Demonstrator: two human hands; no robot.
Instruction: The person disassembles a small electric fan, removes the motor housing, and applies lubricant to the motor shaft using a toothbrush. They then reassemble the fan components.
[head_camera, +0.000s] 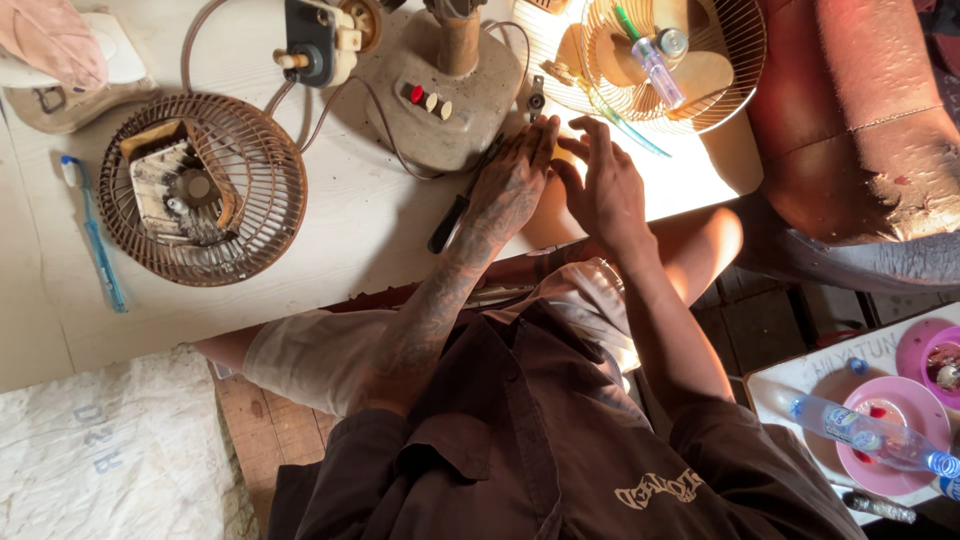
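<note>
A blue toothbrush (95, 240) lies at the far left of the pale surface (340, 240), beside a rusty fan grille (203, 188). A black-handled screwdriver (452, 218) lies just left of my left hand (513, 185), whose fingers (540, 135) rest flat and released by the grey fan base (440, 95). My right hand (603, 190) lies alongside, fingers loosely curled, grasping nothing I can see. Beyond them sits a golden fan guard (650, 60).

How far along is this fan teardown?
Done: the rusty grille and the second grille with the blade lie detached on the board. In hand: the left hand and right hand meet beside the fan base, empty. Left: motor and base look unassembled.
</note>
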